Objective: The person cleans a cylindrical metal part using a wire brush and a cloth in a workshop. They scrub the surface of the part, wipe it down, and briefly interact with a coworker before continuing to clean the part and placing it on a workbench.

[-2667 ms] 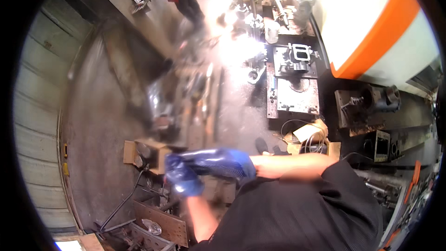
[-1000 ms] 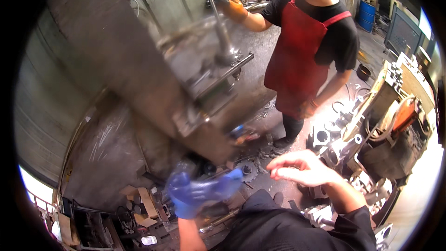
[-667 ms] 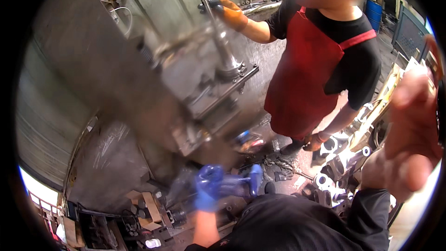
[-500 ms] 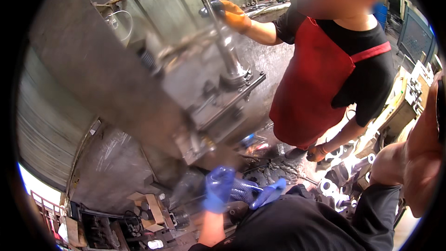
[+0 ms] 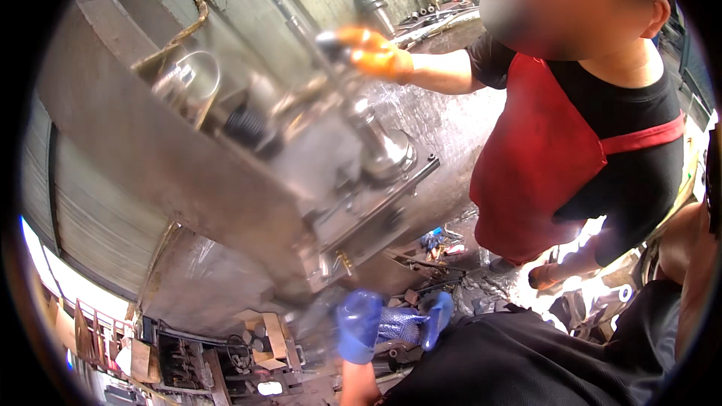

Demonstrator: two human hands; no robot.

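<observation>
My left hand (image 5: 359,325), in a blue glove, is low in the middle of the view. Its fingers are closed on what looks like a loose blue work glove (image 5: 403,325) with a patterned middle, stretching to the right across my dark top. My bent right arm (image 5: 681,244) is bare below its black sleeve and rises along the right rim; the hand itself is out of view. Beyond my left hand stands a large grey machine (image 5: 210,188) with a shiny upright metal cylinder (image 5: 383,152) on its flat plate.
Opposite me a co-worker in a red apron (image 5: 538,158) reaches with an orange-gloved hand (image 5: 380,56) to a dark knob by the cylinder. An opened cardboard box (image 5: 274,334) sits among metal parts at lower left. Tool holders (image 5: 372,7) line a ledge at the back.
The view has shifted, so the machine and co-worker appear lower in the picture. My left hand keeps its hold on the blue glove. The co-worker's hand remains near the knob.
</observation>
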